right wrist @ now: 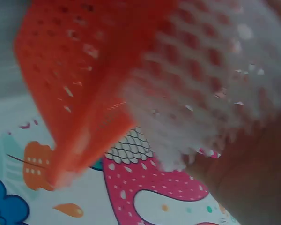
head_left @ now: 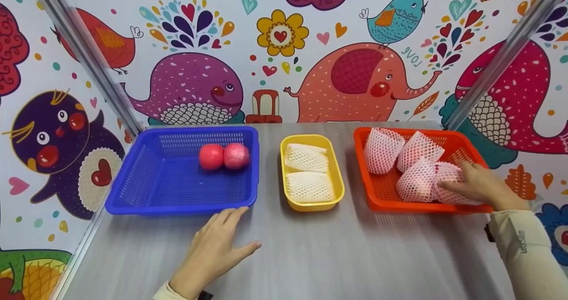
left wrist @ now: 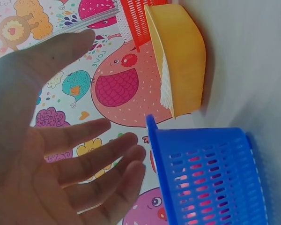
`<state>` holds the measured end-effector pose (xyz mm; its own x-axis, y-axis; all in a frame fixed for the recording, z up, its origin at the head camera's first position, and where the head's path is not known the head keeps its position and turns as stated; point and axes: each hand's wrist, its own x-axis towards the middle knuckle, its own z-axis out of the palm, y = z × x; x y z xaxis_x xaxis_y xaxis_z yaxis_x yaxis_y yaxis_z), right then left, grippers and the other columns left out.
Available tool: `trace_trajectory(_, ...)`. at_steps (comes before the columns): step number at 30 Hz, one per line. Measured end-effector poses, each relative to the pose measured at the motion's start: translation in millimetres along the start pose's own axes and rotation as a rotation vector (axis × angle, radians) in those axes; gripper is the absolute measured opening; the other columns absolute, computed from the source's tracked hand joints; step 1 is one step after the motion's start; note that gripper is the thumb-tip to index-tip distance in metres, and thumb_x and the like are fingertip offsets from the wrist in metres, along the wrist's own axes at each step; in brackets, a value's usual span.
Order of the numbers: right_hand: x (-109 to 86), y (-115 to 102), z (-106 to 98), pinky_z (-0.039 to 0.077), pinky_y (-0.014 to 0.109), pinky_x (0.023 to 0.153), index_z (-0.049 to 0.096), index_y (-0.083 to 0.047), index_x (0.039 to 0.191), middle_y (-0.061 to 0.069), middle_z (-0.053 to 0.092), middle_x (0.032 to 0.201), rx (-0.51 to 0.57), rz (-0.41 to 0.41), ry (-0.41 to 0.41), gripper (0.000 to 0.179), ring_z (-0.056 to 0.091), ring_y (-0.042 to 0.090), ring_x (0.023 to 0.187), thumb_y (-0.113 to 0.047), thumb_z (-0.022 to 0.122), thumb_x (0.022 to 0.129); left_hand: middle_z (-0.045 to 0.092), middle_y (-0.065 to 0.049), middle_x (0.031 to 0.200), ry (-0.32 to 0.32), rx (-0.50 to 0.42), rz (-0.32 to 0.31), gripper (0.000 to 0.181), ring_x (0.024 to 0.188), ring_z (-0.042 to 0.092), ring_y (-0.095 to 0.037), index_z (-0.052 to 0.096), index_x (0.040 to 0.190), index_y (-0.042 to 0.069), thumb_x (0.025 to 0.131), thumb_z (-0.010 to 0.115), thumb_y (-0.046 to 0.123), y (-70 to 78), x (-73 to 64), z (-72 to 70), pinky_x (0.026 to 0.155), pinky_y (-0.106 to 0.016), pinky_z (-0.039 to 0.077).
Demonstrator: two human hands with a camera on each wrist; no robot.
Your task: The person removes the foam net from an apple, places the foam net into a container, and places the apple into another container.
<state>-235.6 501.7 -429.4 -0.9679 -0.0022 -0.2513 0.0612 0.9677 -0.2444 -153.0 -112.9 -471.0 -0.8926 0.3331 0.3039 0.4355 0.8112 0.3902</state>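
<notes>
My right hand (head_left: pixel 477 184) reaches into the red basket (head_left: pixel 384 204), thumb and fingers round a fruit in a white foam net (head_left: pixel 450 182). In the right wrist view that foam net (right wrist: pixel 201 84) fills the upper right, blurred, beside the basket wall. Several other netted fruits, one of them a netted fruit (head_left: pixel 384 151) at the back left, lie in the same basket. My left hand (head_left: pixel 215 244) is held with spread fingers at the front right rim of the blue basket (head_left: pixel 177 209), holding nothing; the left wrist view shows its palm and relaxed fingers.
Two bare, red, apple-like fruits (head_left: pixel 224 156) sit side by side in the blue basket's back right. Between the baskets stands a yellow tub (head_left: pixel 313 207) with two flat, empty foam nets (head_left: pixel 309 187). Printed wall panels and metal posts (head_left: pixel 501 56) enclose the grey table (head_left: pixel 306 255).
</notes>
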Motion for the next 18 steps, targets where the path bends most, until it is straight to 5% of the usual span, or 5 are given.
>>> trace_trajectory(10, 0.4, -3.2, -1.9, 0.046, 0.071, 0.081, 0.021, 0.018, 0.140, 0.042, 0.044, 0.123, -0.010, 0.111, -0.155, 0.131, 0.047, 0.055, 0.102, -0.078, 0.072, 0.068, 0.064, -0.008, 0.121, -0.021, -0.009, -0.019, 0.076, 0.109, 0.061, -0.030, 0.062, 0.132, 0.009, 0.073, 0.086, 0.050, -0.2, 0.4, 0.6, 0.085, -0.051, 0.053)
trace_trajectory(18, 0.0, -11.3, -3.7, 0.051, 0.067, 0.073, 0.034, 0.017, 0.128, 0.032, 0.056, 0.105, -0.031, 0.092, -0.107, 0.117, 0.056, 0.044, 0.088, -0.070, 0.081, 0.065, 0.064, -0.006, 0.121, -0.030, -0.012, -0.020, 0.075, 0.108, 0.061, -0.028, 0.062, 0.132, 0.010, 0.073, 0.085, 0.050, -0.8, -1.6, -0.7, 0.084, -0.051, 0.054)
